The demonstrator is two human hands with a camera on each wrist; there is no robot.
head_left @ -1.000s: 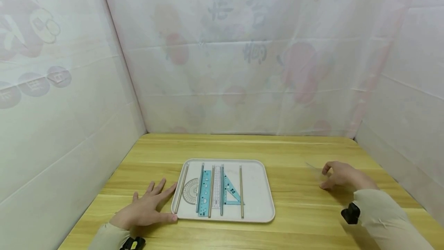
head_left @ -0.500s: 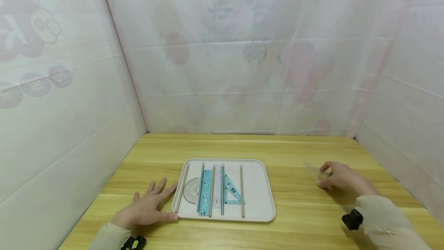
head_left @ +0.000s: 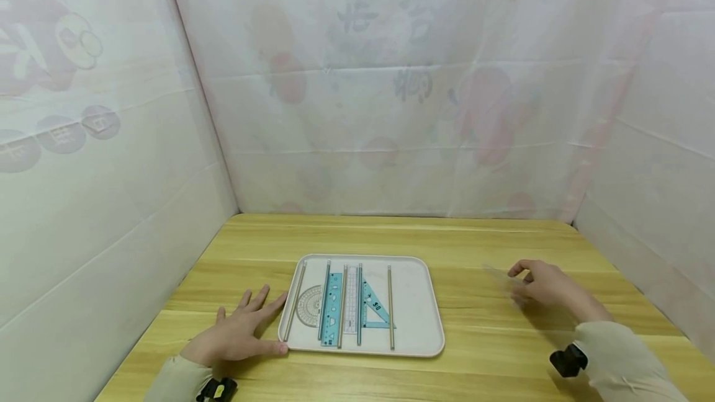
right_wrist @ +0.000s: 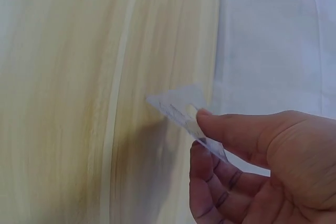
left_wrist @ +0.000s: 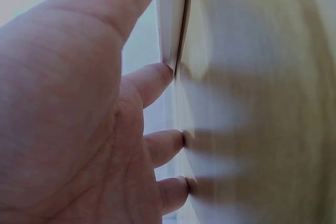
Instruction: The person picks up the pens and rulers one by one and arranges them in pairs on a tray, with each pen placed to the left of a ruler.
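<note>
My right hand (head_left: pixel 550 287) pinches a clear plastic set square (right_wrist: pixel 181 106) between thumb and fingertips, above the table to the right of the tray. Printed scale marks and a round hole show on it in the right wrist view. My left hand (head_left: pixel 237 334) lies with fingers spread at the left side of a white tray (head_left: pixel 416 340), thumb at its near left corner and forefinger at its left rim. On the tray lie a clear protractor (head_left: pixel 309 307), a blue ruler (head_left: pixel 332 309), a clear ruler (head_left: pixel 350 303) and a blue set square (head_left: pixel 385 315).
Several gold and blue pencils (head_left: pixel 390 309) lie lengthwise on the tray, among the measuring tools. The wooden table (head_left: pixel 469 377) has light fabric walls (head_left: pixel 391 178) at its back and sides. A bare strip of tray shows on the right.
My right hand has shifted slightly left with the clear set square, which has tilted flatter in the head view. The left hand stays at the tray.
</note>
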